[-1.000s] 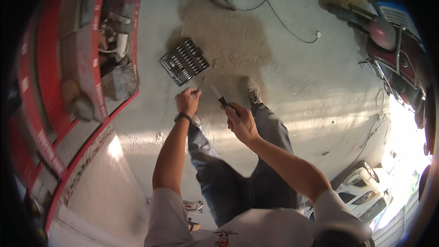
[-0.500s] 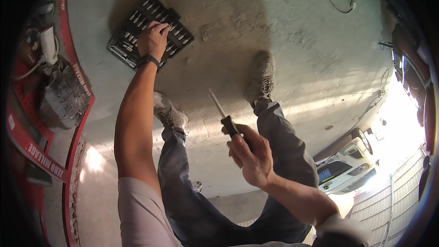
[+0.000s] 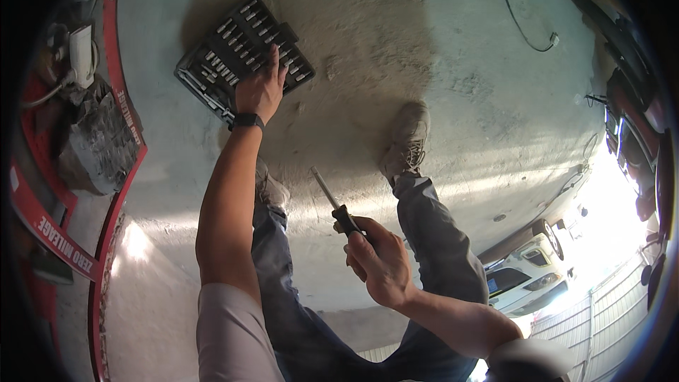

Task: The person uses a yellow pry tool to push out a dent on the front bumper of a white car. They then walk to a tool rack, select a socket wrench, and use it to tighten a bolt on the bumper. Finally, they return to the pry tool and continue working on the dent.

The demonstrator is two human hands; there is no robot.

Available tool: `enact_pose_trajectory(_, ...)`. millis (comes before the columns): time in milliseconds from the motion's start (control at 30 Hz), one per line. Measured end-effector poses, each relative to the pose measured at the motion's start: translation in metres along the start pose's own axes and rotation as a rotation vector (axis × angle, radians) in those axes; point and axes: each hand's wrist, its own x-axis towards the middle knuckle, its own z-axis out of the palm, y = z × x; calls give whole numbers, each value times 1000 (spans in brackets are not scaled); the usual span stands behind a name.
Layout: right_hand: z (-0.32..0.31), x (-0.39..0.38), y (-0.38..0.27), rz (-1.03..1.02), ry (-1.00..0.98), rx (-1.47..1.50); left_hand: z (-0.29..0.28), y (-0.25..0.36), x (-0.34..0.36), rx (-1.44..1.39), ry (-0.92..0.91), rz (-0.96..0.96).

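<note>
A black tool case (image 3: 212, 47) lies opened out on the floor, with rows of small silver sockets and bits in its slots. My left hand (image 3: 260, 92) rests over the lower right part of the case. Its index finger is stretched out toward the rows, and I see nothing held in it; part of the case is hidden beneath. In front of my body, my right hand (image 3: 382, 263) is wrapped round the dark handle of a screwdriver (image 3: 326, 189). The bare metal shaft points up and to the left, clear of the case.
My shoes (image 3: 408, 140) stand on the dusty concrete floor. Along the left runs a red rack (image 3: 113, 191) holding a plastic-wrapped bundle (image 3: 102, 145). A cable (image 3: 520, 22) lies at the far right, and a white car (image 3: 527, 269) is farther off at lower right.
My left hand has slid toward the near right side of the case, its bent fingers now straightened. My right hand, with the screwdriver, has lowered slightly. The view has shifted a little.
</note>
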Motion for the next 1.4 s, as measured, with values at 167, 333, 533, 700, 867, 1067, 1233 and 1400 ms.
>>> enact_pose_trajectory(167, 1, -2, -3, 29, -36, 86, -12, 18, 1, 128, -211, -21)
enact_pose_trajectory(333, 11, 2, 7, 11, 21, 38, -14, 30, -47, -438, 18, -199)
enact_pose_trajectory(533, 23, 0, 18, 45, -26, 73, 2, -14, -111, -1259, 41, -668)
enact_pose_trajectory(700, 30, 0, 18, 92, -38, 67, 8, -50, -97, -1213, 278, -742)
enact_pose_trajectory(867, 38, 2, 20, 63, -43, 11, 1, -59, -68, -415, 378, -366)
enact_pose_trajectory(1067, 41, 1, 18, 80, -58, -13, -4, -50, -51, -329, 346, -287)
enact_pose_trajectory(1233, 40, 2, 14, 122, -70, 11, -3, -49, -55, -280, 339, -288)
enact_pose_trajectory(1400, 39, 3, 14, 125, -72, -14, -2, -51, -62, -220, 282, -288)
